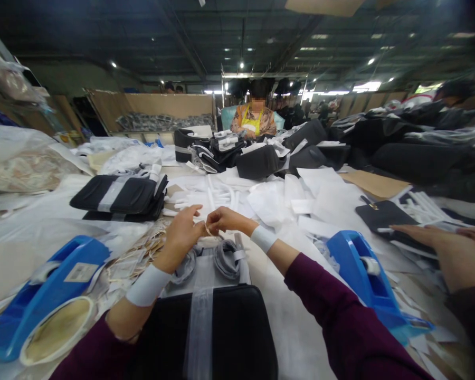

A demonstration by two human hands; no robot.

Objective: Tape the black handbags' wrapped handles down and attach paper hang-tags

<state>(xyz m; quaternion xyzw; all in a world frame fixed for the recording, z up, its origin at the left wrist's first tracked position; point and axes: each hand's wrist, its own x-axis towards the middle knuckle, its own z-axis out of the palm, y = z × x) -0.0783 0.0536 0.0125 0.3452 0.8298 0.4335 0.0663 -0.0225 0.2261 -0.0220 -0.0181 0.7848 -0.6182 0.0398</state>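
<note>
I see 1 thin pale loop (209, 230) just beyond 1 black bag (237, 338). My left hand (181, 232) and right hand (226, 219) meet there, the fingertips of both pinched shut on it. 2 blue dispensers flank them, the left tape dispenser (43, 295) and the right tape dispenser (364, 272).

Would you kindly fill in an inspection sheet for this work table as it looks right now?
Surface: table covered in white sheeting, little of it bare.
Job's things: thin pale string pinched between both hands; grey straps and black bag just below.
Clutter: white paper sheets, stacked black bags, left tape dispenser, right tape dispenser.
Grippers: left hand and right hand closed on the string, fingertips meeting.
Cables: nothing seen.
Surroundings: co-worker's hand at right; person opposite; dim hall, ceiling lights.
</note>
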